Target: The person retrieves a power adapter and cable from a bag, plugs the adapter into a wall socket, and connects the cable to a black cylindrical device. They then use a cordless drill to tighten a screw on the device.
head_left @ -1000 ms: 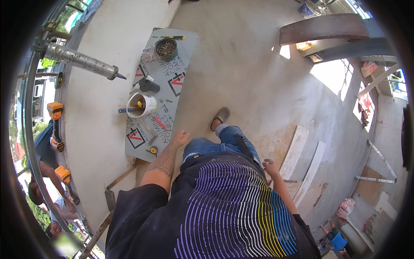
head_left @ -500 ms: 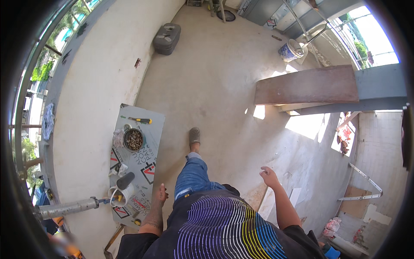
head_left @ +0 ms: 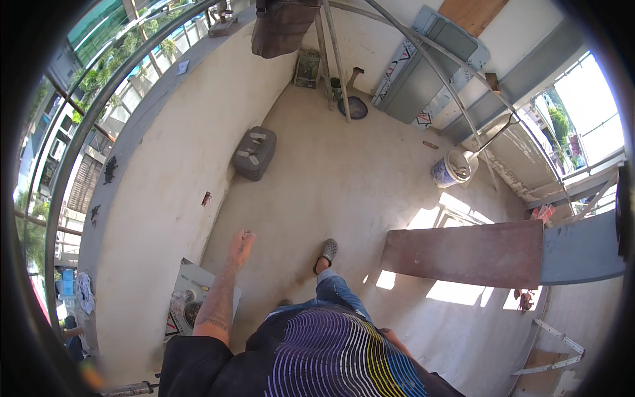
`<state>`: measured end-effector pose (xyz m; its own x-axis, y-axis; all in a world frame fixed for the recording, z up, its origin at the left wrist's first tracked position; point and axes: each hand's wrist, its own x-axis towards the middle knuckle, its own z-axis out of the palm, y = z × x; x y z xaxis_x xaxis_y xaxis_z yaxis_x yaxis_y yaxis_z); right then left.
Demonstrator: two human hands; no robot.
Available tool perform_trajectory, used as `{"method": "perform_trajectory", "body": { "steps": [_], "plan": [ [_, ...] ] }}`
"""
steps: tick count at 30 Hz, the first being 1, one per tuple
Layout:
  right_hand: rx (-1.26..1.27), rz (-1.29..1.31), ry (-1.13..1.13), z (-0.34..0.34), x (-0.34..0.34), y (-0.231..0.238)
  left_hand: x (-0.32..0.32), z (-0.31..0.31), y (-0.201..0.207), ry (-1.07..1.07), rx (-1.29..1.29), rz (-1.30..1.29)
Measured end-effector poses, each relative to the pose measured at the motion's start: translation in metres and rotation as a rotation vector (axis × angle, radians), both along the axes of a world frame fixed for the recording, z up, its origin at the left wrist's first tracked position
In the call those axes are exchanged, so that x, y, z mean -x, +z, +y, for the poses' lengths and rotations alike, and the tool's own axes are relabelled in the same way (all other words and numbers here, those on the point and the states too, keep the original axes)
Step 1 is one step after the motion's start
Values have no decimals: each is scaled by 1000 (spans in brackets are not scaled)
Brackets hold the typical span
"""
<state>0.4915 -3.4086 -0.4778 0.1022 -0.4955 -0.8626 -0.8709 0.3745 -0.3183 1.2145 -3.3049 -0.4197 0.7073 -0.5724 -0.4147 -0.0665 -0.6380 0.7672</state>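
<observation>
Bowl (head_left: 184,313) holding small bits (head_left: 192,314); left hand (head_left: 243,245) fisted.

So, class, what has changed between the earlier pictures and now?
The person stepped forward: the panel and grey case shifted down the view. The left hand swung ahead and curled; the right arm drew back. No grasp or release shows. The bowl stays on the panel.

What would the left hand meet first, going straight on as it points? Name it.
Probably the dark grey case on the floor; depth is unclear, so the left hand might pass above it.
</observation>
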Motion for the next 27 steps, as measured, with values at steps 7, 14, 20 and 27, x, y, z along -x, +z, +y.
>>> {"method": "perform_trajectory", "body": {
  "steps": [7, 14, 20, 27],
  "plan": [
    [536, -188, 596, -353, -202, 60, -14, -229, 69, -205, 103, 59],
    [776, -559, 472, -614, -521, 323, -123, -361, 249, -238, 304, -410],
    [822, -1131, 519, -656, -761, 467, -242, -435, 401, -236, 467, -781],
    [872, -1059, 1180, -678, -965, 533, -310, -522, 448, -152, 398, -1213]
  ]
}}
